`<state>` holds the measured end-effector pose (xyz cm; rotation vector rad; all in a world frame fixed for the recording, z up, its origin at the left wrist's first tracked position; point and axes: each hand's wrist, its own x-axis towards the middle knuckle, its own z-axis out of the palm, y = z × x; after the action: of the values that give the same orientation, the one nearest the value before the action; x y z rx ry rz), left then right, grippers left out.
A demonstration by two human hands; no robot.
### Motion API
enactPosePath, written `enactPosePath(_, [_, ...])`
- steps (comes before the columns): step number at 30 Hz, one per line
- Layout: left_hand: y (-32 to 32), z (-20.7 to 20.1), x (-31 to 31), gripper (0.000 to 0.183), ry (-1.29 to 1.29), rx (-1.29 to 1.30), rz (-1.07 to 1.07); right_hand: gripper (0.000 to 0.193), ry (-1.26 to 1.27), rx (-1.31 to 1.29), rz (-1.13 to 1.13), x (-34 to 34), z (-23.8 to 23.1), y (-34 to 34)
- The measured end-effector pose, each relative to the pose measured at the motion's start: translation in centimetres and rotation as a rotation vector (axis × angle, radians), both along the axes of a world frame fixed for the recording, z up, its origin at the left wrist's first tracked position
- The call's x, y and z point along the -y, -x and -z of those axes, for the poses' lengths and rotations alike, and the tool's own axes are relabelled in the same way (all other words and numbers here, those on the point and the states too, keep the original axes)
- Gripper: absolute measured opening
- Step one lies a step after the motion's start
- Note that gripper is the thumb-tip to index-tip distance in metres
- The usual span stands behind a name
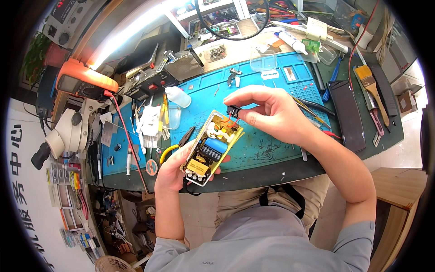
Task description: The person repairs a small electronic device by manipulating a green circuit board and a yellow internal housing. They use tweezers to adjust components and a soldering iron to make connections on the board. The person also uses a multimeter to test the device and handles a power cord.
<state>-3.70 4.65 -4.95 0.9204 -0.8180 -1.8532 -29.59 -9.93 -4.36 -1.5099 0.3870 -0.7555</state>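
Note:
An opened power adapter (215, 146) is tilted in my left hand (174, 167), whose fingers wrap round its pale casing. Inside it show a blue capacitor, a yellow transformer and several small parts. Between the thumb and fingers of my right hand (272, 111) is a small black socket (233, 110), pinched at the adapter's upper end. Thin red wires run from this socket down into the casing. Beside my left hand lie pliers (168, 153) with yellow handles, partly hidden. Under both hands spreads a blue work mat (267, 156).
An orange multimeter (86, 81) and a white microscope arm (68, 131) stand at the left. A clear bottle (178, 97) is on the mat. To the right lie a dark phone (346, 115), a brush (372, 86) and tweezers (312, 113). A wooden cabinet (403, 188) stands lower right.

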Motion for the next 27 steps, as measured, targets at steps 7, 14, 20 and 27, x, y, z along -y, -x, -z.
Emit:
enactPosePath(7, [-0.04,-0.01,0.07,0.085,0.015,0.005,0.024,0.033,-0.047,-0.016,-0.008,-0.26,-0.28,-0.17])
enactPosePath(14, [-0.03,-0.01,0.11,0.087,0.002,0.011,0.032,0.032,0.001,-0.019,0.009,-0.13,0.37,-0.36])
enactPosePath(20, [-0.15,0.08,-0.04,0.084,-0.006,-0.009,0.025,0.031,0.036,0.031,0.059,-0.22,0.59,-0.62])
enactPosePath(27, [-0.26,0.23,-0.26,0.084,-0.009,-0.014,0.003,0.032,0.017,0.031,0.065,-0.31,0.49,-0.50])
